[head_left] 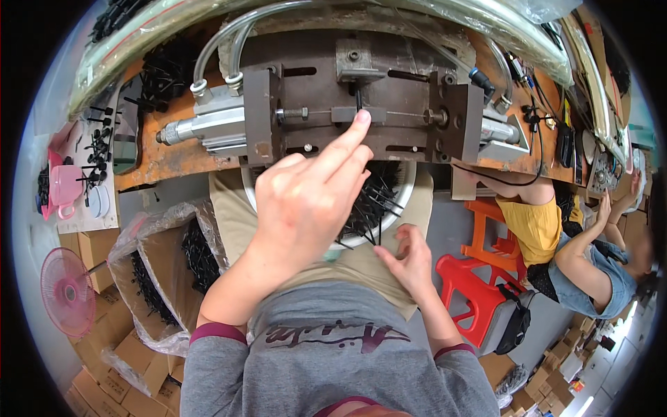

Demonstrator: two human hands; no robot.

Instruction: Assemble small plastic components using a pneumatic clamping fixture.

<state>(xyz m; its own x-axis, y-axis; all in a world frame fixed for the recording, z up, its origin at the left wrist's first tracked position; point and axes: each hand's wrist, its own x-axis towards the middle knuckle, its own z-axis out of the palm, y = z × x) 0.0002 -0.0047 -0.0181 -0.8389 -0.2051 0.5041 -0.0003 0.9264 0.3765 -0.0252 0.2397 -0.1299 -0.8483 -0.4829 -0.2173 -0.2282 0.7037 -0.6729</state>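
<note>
My left hand (302, 201) reaches over the metal fixture (323, 142), its index finger stretched out and the other fingers curled. The index fingertip touches the lower end of a thin black plastic piece (358, 97) at the fixture's middle. My left thumb is hidden under the hand. Below, a round white-rimmed basin (411, 182) full of slender black plastic parts (379, 198) rests over my lap. My right hand (411, 263) is at the basin's near right edge, fingers loosely bent and apart. Its thumb tip is close to the parts jutting over the rim; nothing shows in its grasp.
Silver air cylinders (215, 128) with clear hoses flank the fixture on a wooden bench (156, 163). A plastic-lined box (163, 254) of black parts and a pink fan (67, 292) are at left. On the right are a red stool (472, 292) and a seated person (590, 260).
</note>
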